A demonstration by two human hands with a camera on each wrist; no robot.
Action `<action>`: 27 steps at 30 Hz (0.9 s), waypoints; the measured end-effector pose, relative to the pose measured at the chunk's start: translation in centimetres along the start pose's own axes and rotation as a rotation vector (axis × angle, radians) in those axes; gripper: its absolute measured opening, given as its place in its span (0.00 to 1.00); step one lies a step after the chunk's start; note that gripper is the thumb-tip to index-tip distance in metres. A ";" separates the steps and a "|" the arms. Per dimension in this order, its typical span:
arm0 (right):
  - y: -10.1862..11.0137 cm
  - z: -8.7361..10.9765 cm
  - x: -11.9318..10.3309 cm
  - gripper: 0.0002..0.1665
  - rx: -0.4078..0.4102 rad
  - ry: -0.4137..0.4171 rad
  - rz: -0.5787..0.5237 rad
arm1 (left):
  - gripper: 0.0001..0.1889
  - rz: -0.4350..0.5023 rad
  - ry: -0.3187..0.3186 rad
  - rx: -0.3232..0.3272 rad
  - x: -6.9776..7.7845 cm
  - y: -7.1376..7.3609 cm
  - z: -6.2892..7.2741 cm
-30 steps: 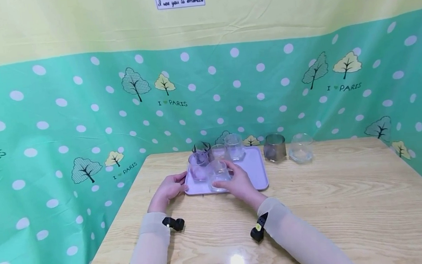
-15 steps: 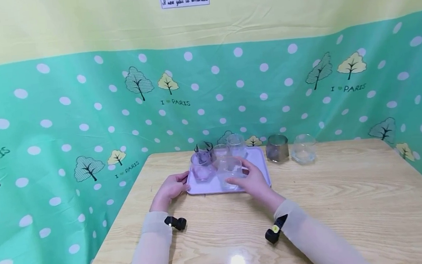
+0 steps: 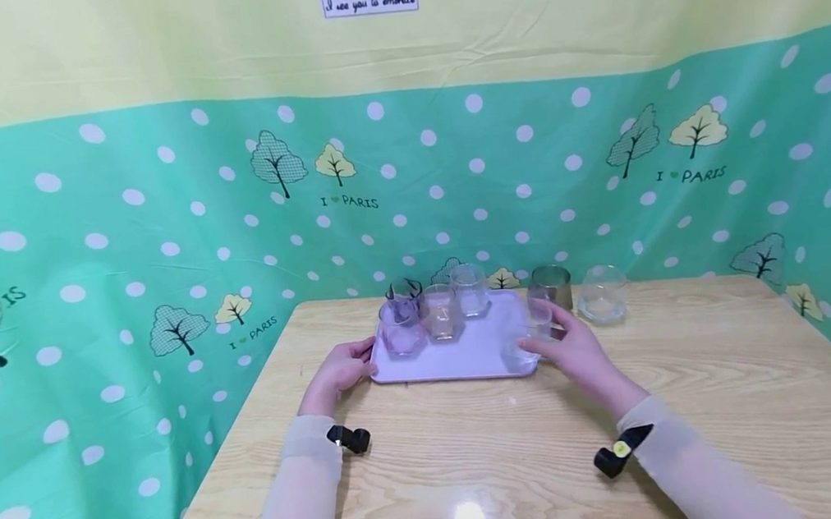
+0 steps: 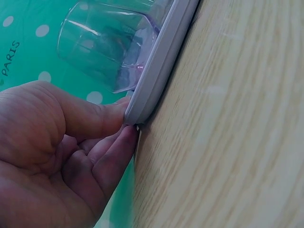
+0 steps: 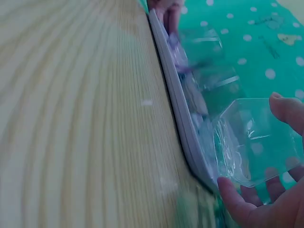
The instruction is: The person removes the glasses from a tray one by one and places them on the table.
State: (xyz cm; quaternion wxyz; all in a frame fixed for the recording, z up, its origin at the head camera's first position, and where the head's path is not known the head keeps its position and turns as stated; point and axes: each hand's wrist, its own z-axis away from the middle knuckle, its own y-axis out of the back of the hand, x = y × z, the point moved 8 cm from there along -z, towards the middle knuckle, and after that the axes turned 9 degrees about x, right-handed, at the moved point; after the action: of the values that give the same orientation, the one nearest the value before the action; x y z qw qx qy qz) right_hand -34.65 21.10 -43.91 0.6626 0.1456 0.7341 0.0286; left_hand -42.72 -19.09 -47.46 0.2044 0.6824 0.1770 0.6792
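Note:
My left hand (image 3: 340,373) pinches the left edge of a pale purple tray (image 3: 462,364). In the left wrist view its thumb lies on the tray's rim and the fingers are at the underside. A clear drinking glass (image 5: 251,137) is in my right hand (image 3: 575,353), thumb and fingers around its sides, over the tray's right end. On the tray's left half stand a clear faceted glass (image 3: 402,341), another glass (image 3: 441,315) beside it, a clear one (image 3: 470,292) at the back, and one with dark markings (image 3: 405,291).
A smoky dark glass (image 3: 553,282) stands just beyond the tray's right end, partly behind my right hand. Right of it is a clear glass (image 3: 602,301). The wooden table (image 3: 433,456) meets a green polka-dot curtain (image 3: 497,178) at its back.
My right hand has carried the clear glass rightward, from beside the other glasses to the tray's right end. My left hand keeps its hold on the tray's edge.

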 end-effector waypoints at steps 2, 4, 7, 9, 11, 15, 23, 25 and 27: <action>1.7 0.2 0.4 0.58 0.002 0.001 0.013 | 0.34 0.003 0.002 -0.002 0.0 -0.1 0.1; 3.3 0.2 0.9 0.59 0.006 0.012 0.042 | 0.34 0.003 0.010 0.002 0.1 -0.1 0.2; 5.6 0.2 1.4 0.59 0.021 0.037 0.097 | 0.35 0.003 0.008 0.002 0.2 -0.1 0.3; 7.1 0.2 1.8 0.58 0.035 0.058 0.128 | 0.35 0.004 0.003 0.003 0.3 -0.1 0.3; 8.6 0.2 2.0 0.58 0.050 0.073 0.156 | 0.36 0.008 0.003 0.003 0.2 -0.2 0.3; 11.5 0.3 2.4 0.58 0.070 0.081 0.194 | 0.37 -0.011 0.009 0.007 -0.1 -0.1 0.3; 17.2 -0.2 3.7 0.61 0.128 0.043 0.272 | 0.38 -0.014 0.013 0.006 -0.1 0.0 0.3; 18.3 -0.7 4.3 0.62 0.152 0.020 0.265 | 0.38 -0.017 0.007 0.003 0.1 -0.1 0.3; 19.2 -1.1 4.9 0.63 0.174 -0.007 0.245 | 0.38 -0.021 0.008 0.004 0.1 -0.1 0.3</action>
State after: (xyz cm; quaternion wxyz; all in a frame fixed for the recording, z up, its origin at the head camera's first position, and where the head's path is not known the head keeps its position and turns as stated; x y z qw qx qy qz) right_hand -32.76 40.84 -44.04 0.6417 0.2912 0.7081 0.0451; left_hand -42.39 -18.99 -47.40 0.2095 0.6783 0.1866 0.6792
